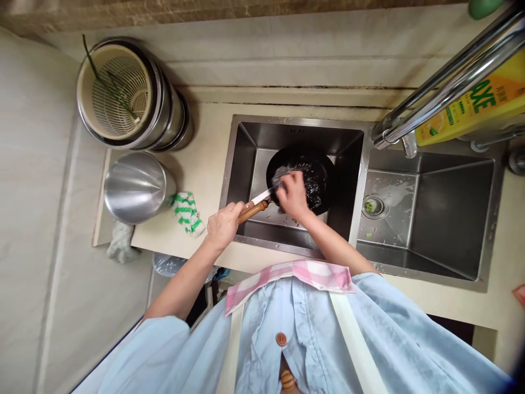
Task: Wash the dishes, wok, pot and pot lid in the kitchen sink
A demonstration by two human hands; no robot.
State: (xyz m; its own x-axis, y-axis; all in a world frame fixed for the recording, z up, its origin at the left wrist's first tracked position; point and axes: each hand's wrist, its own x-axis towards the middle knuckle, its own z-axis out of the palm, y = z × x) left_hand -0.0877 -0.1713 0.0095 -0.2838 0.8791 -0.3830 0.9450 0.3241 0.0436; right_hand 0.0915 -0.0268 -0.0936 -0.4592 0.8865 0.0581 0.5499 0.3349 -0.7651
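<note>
A black pan lies in the left basin of the steel sink, its inside wet. My left hand is closed around the pan's wooden handle at the basin's front left edge. A white blade-like strip runs from beside that hand toward the pan; what it belongs to is unclear. Over the pan's left part, my right hand is curled on a blurred greyish scrubber. Small food bits lie on the basin floor below the pan.
Stacked steel pots with a beige strainer stand at the back left, near an upturned steel pot and a green-striped cloth. The faucet and a yellow bottle are at the back right. Green scraps sit in the right basin's drain.
</note>
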